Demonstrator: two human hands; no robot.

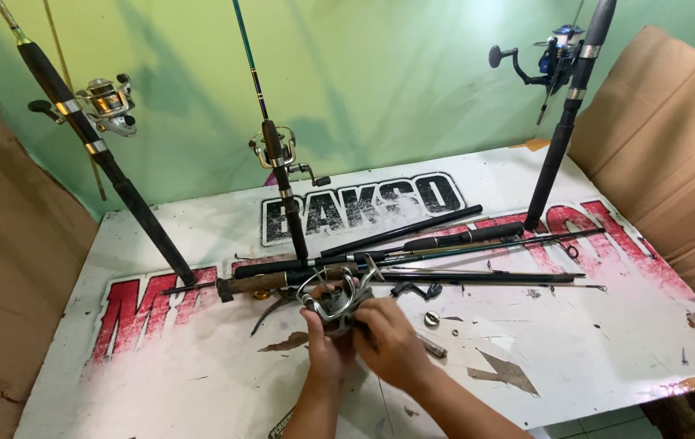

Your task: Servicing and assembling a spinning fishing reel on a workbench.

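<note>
- Head view: one silver metal spinning reel (335, 299) is gripped near the middle of the white printed board (607, 358), clasped by the left hand (324, 345) and right hand (388, 341).
- Three upright black rods with reels (107, 102) are counted against the far green wall (380, 73).
- Several loose dark rod sections (445, 240) are laid just beyond the hands.

Desk (607, 358): white, red and black lettering, brown scuffs. Held reel (333, 297): silver-grey. Rods (445, 244): black, one with brown cork handle (254, 284). Right reel (555, 55): blue. Left reel (107, 102): gold-silver. Wall (380, 81): green. Cardboard (664, 146): brown.
</note>
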